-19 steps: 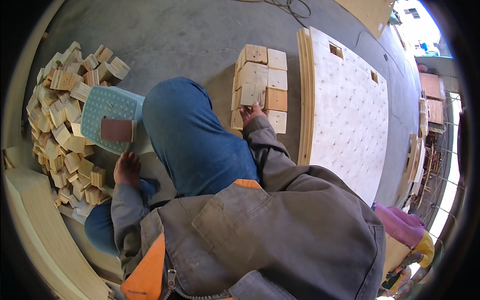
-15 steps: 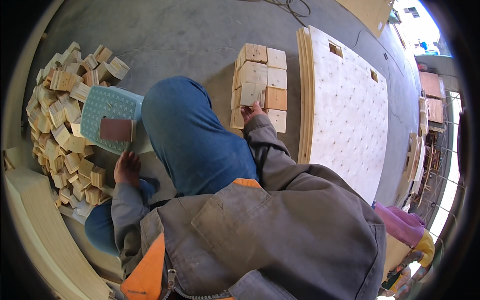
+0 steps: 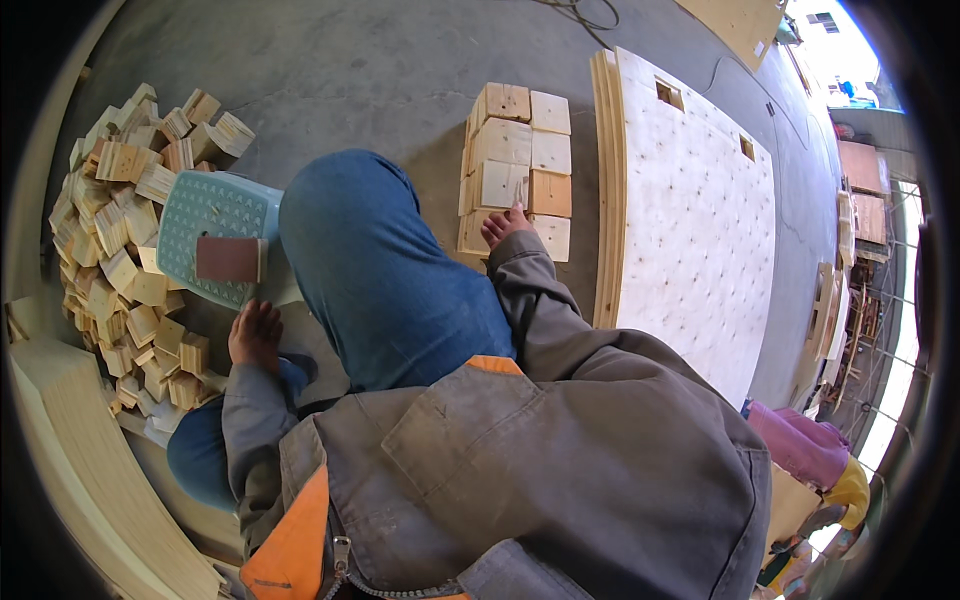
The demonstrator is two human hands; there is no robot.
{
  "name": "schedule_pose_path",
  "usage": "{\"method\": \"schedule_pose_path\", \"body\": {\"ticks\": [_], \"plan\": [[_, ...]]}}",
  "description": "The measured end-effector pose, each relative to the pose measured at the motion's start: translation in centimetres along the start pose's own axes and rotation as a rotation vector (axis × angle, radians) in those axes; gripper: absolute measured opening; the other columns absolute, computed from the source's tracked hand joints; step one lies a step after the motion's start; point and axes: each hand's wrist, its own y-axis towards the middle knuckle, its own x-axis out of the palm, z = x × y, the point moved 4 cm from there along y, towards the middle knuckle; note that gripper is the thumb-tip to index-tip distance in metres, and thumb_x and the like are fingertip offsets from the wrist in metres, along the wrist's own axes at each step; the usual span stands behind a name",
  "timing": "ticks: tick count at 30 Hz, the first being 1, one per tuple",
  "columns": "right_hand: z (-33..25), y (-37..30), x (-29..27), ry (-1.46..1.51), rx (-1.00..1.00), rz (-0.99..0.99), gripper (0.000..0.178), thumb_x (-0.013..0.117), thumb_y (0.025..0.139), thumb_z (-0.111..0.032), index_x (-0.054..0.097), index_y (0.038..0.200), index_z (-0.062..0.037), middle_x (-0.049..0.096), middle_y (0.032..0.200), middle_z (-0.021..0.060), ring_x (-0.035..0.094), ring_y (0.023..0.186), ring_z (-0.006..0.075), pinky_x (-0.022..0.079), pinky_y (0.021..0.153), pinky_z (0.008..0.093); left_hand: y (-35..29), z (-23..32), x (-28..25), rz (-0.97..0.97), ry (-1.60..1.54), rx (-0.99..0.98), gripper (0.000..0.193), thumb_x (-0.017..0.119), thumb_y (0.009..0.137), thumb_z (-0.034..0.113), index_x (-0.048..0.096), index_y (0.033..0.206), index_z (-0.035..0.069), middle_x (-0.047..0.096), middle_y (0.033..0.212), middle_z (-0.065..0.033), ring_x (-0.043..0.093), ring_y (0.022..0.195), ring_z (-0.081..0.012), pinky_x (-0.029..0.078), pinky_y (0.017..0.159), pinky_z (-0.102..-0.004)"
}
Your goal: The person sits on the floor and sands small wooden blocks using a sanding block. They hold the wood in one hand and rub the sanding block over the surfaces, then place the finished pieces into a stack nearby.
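My right hand (image 3: 508, 225) reaches forward to a neat stack of pale wooden blocks (image 3: 503, 142). Its fingers are apart and rest against the near blocks, with no block held. My left hand (image 3: 256, 333) hangs empty beside the stool, fingers loosely apart. Just beyond it is a light teal plastic stool (image 3: 195, 210) with a patterned top. On the stool lies a flat reddish-brown block (image 3: 228, 259), with a pale layer along its right side.
A heap of loose wooden blocks (image 3: 120, 255) lies left of the stool. Right of the stack stand large plywood sheets (image 3: 695, 215) with square cutouts. Long pale boards (image 3: 85, 465) run along the lower left. Another person in pink (image 3: 800, 445) is at the lower right. A cable lies far ahead.
My right hand's fingers have loosened from the near block and drawn slightly toward me. The left hand stays nearly still beside the stool.
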Motion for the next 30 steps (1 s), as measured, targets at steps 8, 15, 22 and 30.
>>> {"method": "schedule_pose_path", "body": {"ticks": [8,15,22,30], "plan": [[3.5,-6.9,8.9,-0.724,-0.210,-0.551,0.064,0.070,0.103,-0.034,0.046,0.154,-0.0033,0.067,0.133,0.0280,0.071,0.102,0.0416,0.062,0.081,0.0509,-0.3,-0.2,-0.1,-0.014,0.013,0.007,0.040,0.071,0.104,0.033,0.065,0.138,0.011,0.072,0.126,-0.0102,0.072,0.106,-0.0293,0.059,0.089,-0.0433],[0.3,-1.6,11.9,-1.322,-0.464,-0.205,0.109,0.085,0.084,-0.044,0.032,0.161,0.0109,0.051,0.154,0.0385,0.054,0.143,0.0470,0.044,0.120,0.0451,0.0,-0.2,-0.5,-0.048,0.015,0.010,0.043,0.075,0.102,0.032,0.064,0.138,0.011,0.073,0.125,-0.0111,0.073,0.103,-0.0274,0.058,0.087,-0.0423],[1.4,1.4,11.1,-1.101,-0.355,-0.321,0.102,0.085,0.088,-0.040,0.035,0.161,0.0109,0.068,0.133,0.0304,0.070,0.119,0.0384,0.058,0.096,0.0433,-0.3,-0.3,2.0,-0.056,0.031,-0.003,0.041,0.075,0.102,0.031,0.065,0.136,0.011,0.074,0.123,-0.0099,0.072,0.102,-0.0266,0.058,0.087,-0.0415],[4.4,-5.5,12.2,-1.203,-0.187,-0.727,0.079,0.080,0.096,-0.026,0.044,0.160,0.0035,0.076,0.105,0.0172,0.073,0.080,0.0211,0.059,0.067,0.0349,-2.1,0.4,2.8,-0.004,0.054,0.035,0.040,0.076,0.101,0.030,0.065,0.135,0.011,0.074,0.120,-0.0110,0.073,0.098,-0.0275,0.059,0.083,-0.0415]]}}
